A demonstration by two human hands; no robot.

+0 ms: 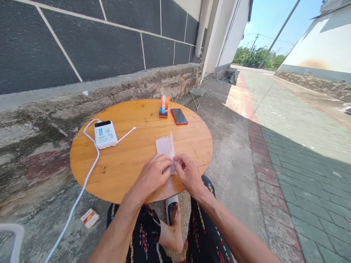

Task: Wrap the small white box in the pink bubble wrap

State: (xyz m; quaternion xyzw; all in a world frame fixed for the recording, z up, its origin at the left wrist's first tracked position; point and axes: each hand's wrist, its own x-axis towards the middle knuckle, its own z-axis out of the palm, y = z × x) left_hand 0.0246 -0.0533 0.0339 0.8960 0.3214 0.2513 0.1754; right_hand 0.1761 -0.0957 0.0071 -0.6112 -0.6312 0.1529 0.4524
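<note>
A thin, whitish, translucent sheet point(163, 145), which looks like tissue or plastic film, lies near the front of the round wooden table point(126, 160). A narrow folded strip stands up along its right side. My left hand point(156, 171) rests over the sheet's left part, its fingers closed at the near edge of the strip. Close beside it, my right hand point(188, 172) pinches the sheet's right edge between thumb and forefinger. The fingertips of both hands almost meet, and they hide the part of the sheet beneath them.
An orange tape dispenser point(163, 106) and a phone with a red case point(179, 116) sit at the table's back. On the left is a white power bank point(105, 135) with a white cable point(90, 171). A folding stool point(195, 96) stands beyond; a small box point(90, 218) lies on the ground.
</note>
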